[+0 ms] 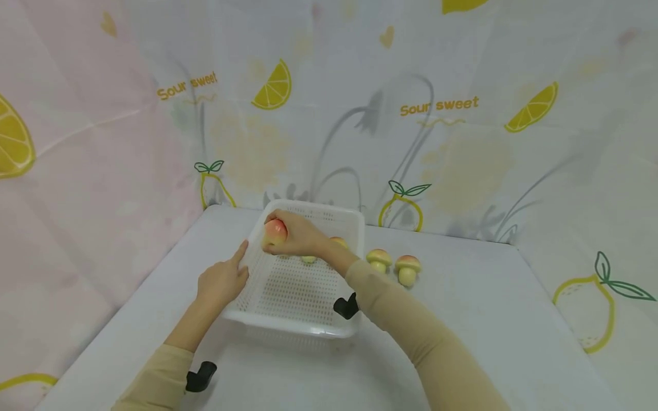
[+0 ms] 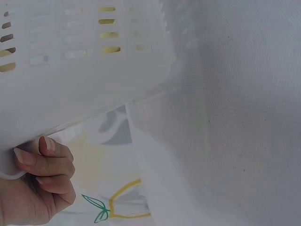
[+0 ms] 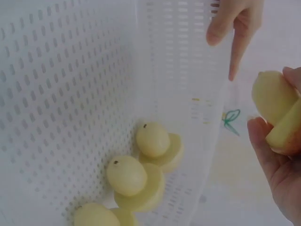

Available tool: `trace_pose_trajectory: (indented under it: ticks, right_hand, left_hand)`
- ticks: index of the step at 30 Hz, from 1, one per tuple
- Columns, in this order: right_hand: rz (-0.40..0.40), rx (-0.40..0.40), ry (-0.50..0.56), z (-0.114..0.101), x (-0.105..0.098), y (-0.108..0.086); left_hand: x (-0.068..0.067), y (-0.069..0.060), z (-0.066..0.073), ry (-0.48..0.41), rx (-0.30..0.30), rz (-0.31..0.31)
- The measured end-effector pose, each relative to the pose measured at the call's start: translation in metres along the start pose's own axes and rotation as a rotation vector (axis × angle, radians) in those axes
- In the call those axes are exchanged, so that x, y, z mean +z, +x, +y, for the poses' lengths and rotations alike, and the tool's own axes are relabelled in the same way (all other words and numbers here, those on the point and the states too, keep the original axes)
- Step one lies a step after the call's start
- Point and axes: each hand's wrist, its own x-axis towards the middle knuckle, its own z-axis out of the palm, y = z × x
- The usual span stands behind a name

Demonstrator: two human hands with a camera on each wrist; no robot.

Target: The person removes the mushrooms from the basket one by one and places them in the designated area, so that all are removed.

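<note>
My right hand (image 1: 297, 233) grips a toy mushroom (image 1: 276, 230) with a pinkish-red cap and pale stem, over the far left part of a white plastic basket (image 1: 324, 329). In the right wrist view, the held mushroom (image 3: 273, 96) shows beside the basket's rim. My left hand (image 1: 221, 282) holds the basket's left rim; in the left wrist view its fingers (image 2: 56, 167) curl under the edge. Inside the basket lie several mushrooms; the right wrist view shows one (image 3: 153, 140) near the far wall, partly in a row with others.
Two more mushrooms, one (image 1: 378, 260) and another (image 1: 408, 270), stand on the white table (image 1: 488, 319) right of the basket. A lemon-printed cloth (image 1: 329, 142) hangs behind and at both sides. Black wrist mounts (image 1: 201, 377) stick out near both sleeves.
</note>
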Motion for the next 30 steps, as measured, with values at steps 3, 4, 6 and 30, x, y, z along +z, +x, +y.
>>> trace_pose_trajectory:
  ticks: [3,4,6,30]
  right_hand:
    - [0.054,-0.071,-0.03,-0.001,-0.005,0.001]
    - [0.075,-0.092,-0.043,-0.001,-0.007,0.001]
    - [0.115,-0.132,-0.059,-0.003,-0.009,0.0]
    - [0.231,-0.2,-0.073,-0.015,-0.039,-0.005]
  left_hand:
    - [0.0,0.001,0.0,-0.001,-0.003,-0.002]
    - [0.0,0.0,0.0,-0.002,-0.001,-0.003]
    - [0.001,0.0,0.001,-0.005,0.007,-0.002]
    - [0.0,-0.001,0.0,-0.011,0.018,-0.003]
